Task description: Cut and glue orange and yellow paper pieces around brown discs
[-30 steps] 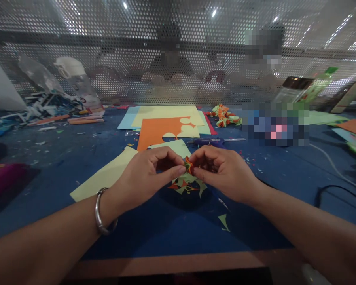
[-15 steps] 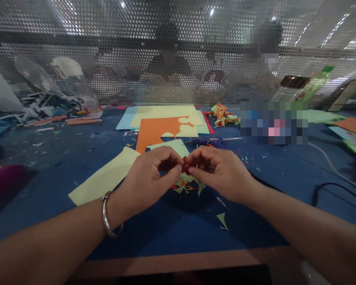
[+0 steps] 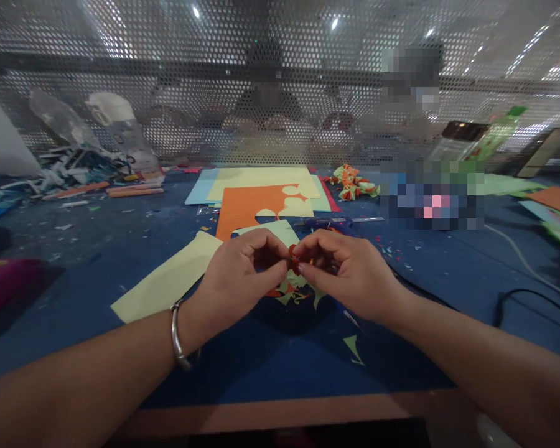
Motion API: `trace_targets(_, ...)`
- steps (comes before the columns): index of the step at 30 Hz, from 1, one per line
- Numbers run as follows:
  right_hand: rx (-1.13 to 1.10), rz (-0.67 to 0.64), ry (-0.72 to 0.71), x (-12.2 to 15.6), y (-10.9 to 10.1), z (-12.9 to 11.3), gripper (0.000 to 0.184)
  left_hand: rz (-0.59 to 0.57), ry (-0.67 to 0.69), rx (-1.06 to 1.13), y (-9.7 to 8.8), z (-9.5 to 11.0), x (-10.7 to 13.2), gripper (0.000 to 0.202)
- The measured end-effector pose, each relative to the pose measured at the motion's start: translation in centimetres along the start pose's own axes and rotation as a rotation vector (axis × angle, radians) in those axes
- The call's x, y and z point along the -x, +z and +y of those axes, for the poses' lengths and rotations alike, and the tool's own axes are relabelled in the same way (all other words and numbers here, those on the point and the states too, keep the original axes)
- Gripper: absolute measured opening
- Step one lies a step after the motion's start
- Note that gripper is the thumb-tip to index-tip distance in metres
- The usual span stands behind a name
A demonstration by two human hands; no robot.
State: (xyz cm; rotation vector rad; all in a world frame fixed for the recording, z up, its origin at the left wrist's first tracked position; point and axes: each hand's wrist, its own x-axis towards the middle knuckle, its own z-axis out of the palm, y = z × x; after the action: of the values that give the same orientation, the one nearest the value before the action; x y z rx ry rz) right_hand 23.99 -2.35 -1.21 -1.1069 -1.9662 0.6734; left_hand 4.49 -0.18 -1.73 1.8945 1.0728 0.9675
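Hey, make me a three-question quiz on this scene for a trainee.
1. Fill the gap: the silver bracelet is worn on the person's ____ side.
2. True or false: the orange sheet has curved parts cut out.
3. What do the left hand and right hand pinch between them? A: a pen; B: a small reddish piece; C: a bottle cap.
Key: 1, left; 2, true; 3, B.
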Motion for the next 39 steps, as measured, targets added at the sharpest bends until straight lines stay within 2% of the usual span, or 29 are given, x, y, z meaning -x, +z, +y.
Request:
trace_targets(16, -0.026, 0.046, -0.077, 0.0, 0.7, 0.0, 0.011, 0.120, 0.047, 0.045, 0.4, -0.5, 0.4, 0.004)
trace_targets(31, 0.030, 0.067, -0.109, -0.1, 1.0, 0.3, 0.017, 0.109, 0.122, 0.151, 0.6, -1.1, 0.0, 0.008)
trace_targets(39, 0.078, 0.074, -0.156, -0.1, 0.7, 0.3, 0.017, 0.119, 0.172, 0.123, 0.8, -1.2, 0.2, 0.012)
